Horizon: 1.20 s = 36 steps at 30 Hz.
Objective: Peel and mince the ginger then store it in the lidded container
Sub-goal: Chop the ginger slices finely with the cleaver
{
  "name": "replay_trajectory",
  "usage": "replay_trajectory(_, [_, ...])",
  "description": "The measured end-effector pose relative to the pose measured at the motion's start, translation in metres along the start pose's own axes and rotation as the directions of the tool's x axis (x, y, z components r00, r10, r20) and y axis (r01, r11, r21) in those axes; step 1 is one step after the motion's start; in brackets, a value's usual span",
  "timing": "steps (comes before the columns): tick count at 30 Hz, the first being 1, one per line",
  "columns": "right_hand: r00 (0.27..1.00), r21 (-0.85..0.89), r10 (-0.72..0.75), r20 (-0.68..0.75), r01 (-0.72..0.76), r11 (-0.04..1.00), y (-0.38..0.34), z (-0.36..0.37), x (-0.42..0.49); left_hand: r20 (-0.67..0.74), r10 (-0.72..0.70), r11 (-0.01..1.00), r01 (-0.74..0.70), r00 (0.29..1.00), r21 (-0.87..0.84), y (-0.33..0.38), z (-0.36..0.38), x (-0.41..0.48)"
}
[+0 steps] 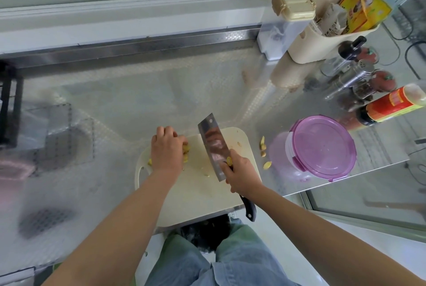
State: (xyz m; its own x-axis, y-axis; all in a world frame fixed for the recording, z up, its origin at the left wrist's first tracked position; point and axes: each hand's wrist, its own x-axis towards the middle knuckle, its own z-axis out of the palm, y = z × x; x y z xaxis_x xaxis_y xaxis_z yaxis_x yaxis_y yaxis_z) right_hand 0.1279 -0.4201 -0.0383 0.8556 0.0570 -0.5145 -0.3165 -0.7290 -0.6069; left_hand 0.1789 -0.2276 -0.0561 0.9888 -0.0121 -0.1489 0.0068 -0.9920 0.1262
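On the far left of the counter I log a black rack (9, 106), boxy and cut off by the frame edge. Counter (115, 101): stainless sheet embossed in a fine diamond grid, dull sheen.

Near the front edge lies a cream plastic cutting board (196, 193) with rounded corners and a slot handle at its left end. The left hand (166, 149) sits knuckles up on the board's left half. Its fingers curl down around a clump of yellow ginger (186, 151), which lies fibrous and lumpy on the board. A few pale crumbs lie loose on the board nearby.

Just right of that is the cleaver (213, 145), a broad rectangular blade, mirror-bright, with one hole near its far corner. It is tilted over the board; I cannot tell whether the edge touches. The right hand (239, 175) is wrapped tight around the grip where blade meets handle, and the black handle end pokes out behind the wrist.

Off the board's right side, peel scraps (262, 145) lie on the steel, tan and curled. Beside them is the lidded container (320, 147): round, translucent purple plastic, with clip tabs on the rim and the lid on.

Behind it lies a red-labelled sauce bottle (391, 106), with a steel shaker (352, 78) and a cream caddy (322, 39) stuffed with packets.
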Motion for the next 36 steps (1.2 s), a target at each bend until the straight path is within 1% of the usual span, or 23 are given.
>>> replay_trajectory(4, [1.0,-0.006,-0.001,-0.004,0.001,1.0,0.003,0.0,-0.001,0.002,0.031,1.0,-0.031,1.0,-0.003,0.003,0.0,0.0])
replay_trajectory(9, [1.0,-0.013,0.008,-0.01,-0.008,1.0,0.004,-0.001,-0.002,0.04,0.045,0.999,-0.044,0.998,-0.031,0.002,-0.002,0.003])
replay_trajectory(11, [1.0,0.005,0.012,-0.013,-0.012,1.0,0.004,-0.002,-0.002,0.007,0.037,0.993,-0.036,0.999,-0.108,-0.001,-0.004,0.005])
replay_trajectory(12, [1.0,0.015,0.012,-0.016,-0.012,1.0,0.003,-0.003,-0.002,-0.015,0.02,0.984,-0.022,1.0,-0.174,-0.002,-0.006,0.005])
replay_trajectory(14, [1.0,0.025,0.011,-0.028,-0.01,1.0,0.002,-0.006,-0.002,-0.035,-0.046,0.927,0.03,0.998,-0.375,-0.002,-0.008,0.006])
replay_trajectory(16, [0.999,0.013,0.009,-0.04,-0.008,1.0,0.0,-0.008,-0.003,0.042,-0.116,0.812,0.119,0.992,-0.571,0.005,-0.011,0.004])
replay_trajectory(17, [0.999,0.002,0.005,-0.046,-0.005,1.0,-0.001,-0.008,-0.003,0.108,-0.132,0.758,0.171,0.985,-0.629,0.01,-0.011,0.002])
replay_trajectory(19, [0.998,-0.035,-0.016,-0.059,0.014,0.999,-0.001,-0.009,-0.005,0.267,-0.122,0.686,0.276,0.956,-0.674,0.019,-0.008,-0.004])
replay_trajectory(20, [0.997,-0.064,-0.031,-0.066,0.027,0.998,-0.001,-0.009,-0.007,0.337,-0.095,0.677,0.309,0.937,-0.668,0.023,-0.004,-0.009])
replay_trajectory(21, [0.996,-0.099,-0.049,-0.073,0.041,0.994,-0.001,-0.009,-0.008,0.397,-0.069,0.691,0.331,0.915,-0.643,0.026,0.001,-0.013])
replay_trajectory(23, [0.994,-0.166,-0.074,-0.074,0.061,0.984,0.002,-0.008,-0.013,0.485,-0.051,0.759,0.349,0.873,-0.549,0.031,0.007,-0.024])
replay_trajectory(24, [0.994,-0.187,-0.081,-0.07,0.067,0.98,0.003,-0.007,-0.016,0.504,-0.054,0.795,0.343,0.862,-0.501,0.033,0.009,-0.03])
replay_trajectory(26, [0.994,-0.223,-0.091,-0.061,0.076,0.972,0.007,-0.004,-0.022,0.479,-0.081,0.846,0.314,0.874,-0.431,0.036,0.014,-0.043])
replay_trajectory(29, [0.992,-0.304,-0.108,-0.072,0.081,0.949,0.014,0.003,-0.029,0.302,-0.141,0.865,0.265,0.943,-0.426,0.038,0.019,-0.059])
replay_trajectory(31, [0.99,-0.334,-0.113,-0.083,0.079,0.939,0.018,0.007,-0.033,0.196,-0.18,0.862,0.25,0.964,-0.441,0.038,0.022,-0.066])
replay_trajectory(34, [0.988,-0.373,-0.121,-0.095,0.077,0.925,0.019,0.01,-0.037,0.16,-0.233,0.827,0.282,0.959,-0.486,0.035,0.026,-0.076])
replay_trajectory(36, [0.989,-0.399,-0.122,-0.085,0.079,0.914,0.02,0.013,-0.041,0.168,-0.221,0.8,0.277,0.961,-0.532,0.034,0.029,-0.083])
